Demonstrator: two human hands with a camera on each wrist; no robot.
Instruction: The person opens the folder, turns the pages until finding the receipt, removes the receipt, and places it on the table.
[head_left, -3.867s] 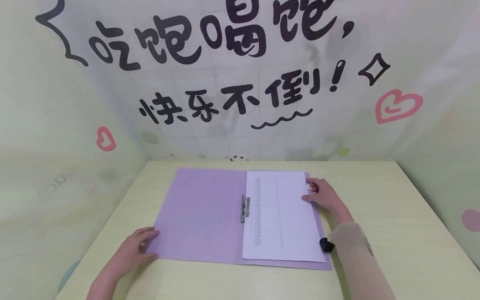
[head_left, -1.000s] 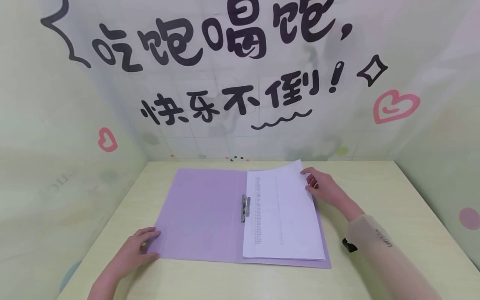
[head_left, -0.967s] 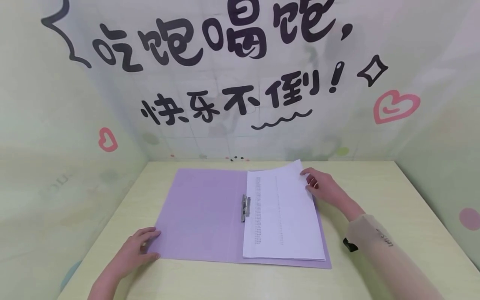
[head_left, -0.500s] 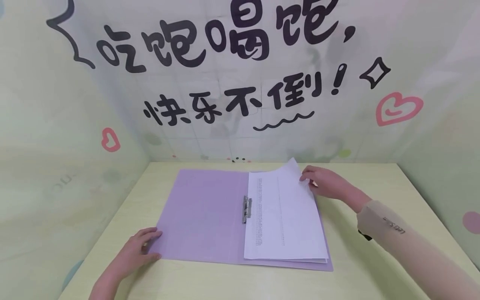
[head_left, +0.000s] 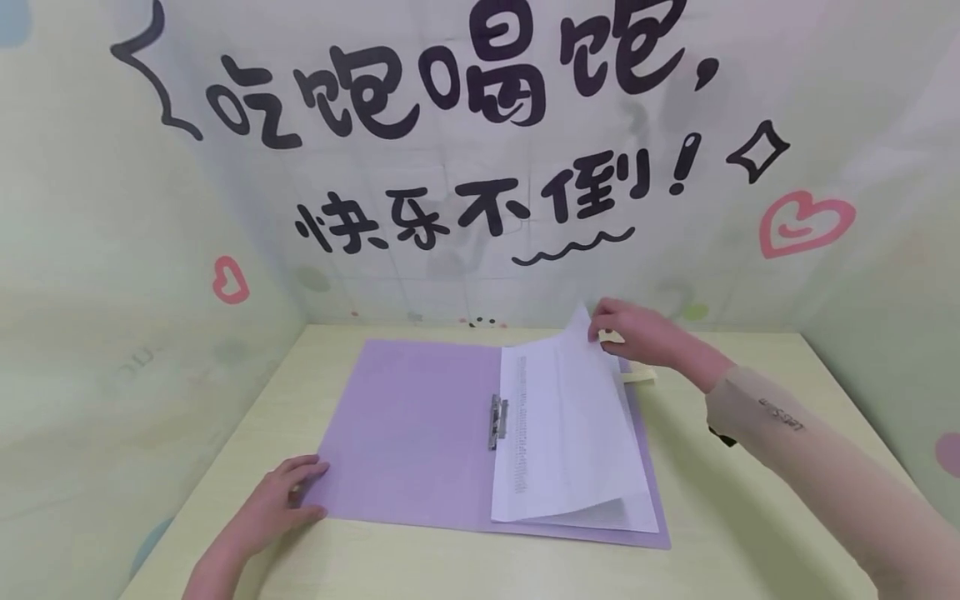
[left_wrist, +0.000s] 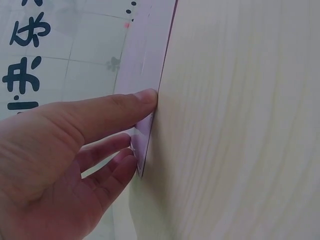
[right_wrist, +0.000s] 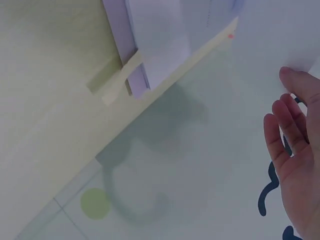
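Note:
A light purple folder [head_left: 405, 433] lies spread flat on the table, with a metal clip [head_left: 493, 421] at its fold. White printed sheets [head_left: 643, 512] lie on its right half. My right hand [head_left: 645, 333] pinches the top sheet [head_left: 562, 417] near its far right corner, holding that side raised and bent above the paper below. In the right wrist view the right hand's thumb [right_wrist: 295, 80] presses on the sheet. My left hand [head_left: 270, 504] rests at the folder's near left corner; in the left wrist view its thumb [left_wrist: 147, 100] touches one edge and its fingertips the other.
A pale cream strip [head_left: 639, 377] sticks out from the folder's right edge, also visible in the right wrist view. Light wooden tabletop [head_left: 750, 467] surrounds the folder. Printed cloth walls [head_left: 420, 292] with large black writing stand behind and at both sides.
My right hand has taken the sheet's far right corner and raised it up and leftward, so the sheet now curves away from the paper beneath. The cream strip has come into view. My left hand stays put.

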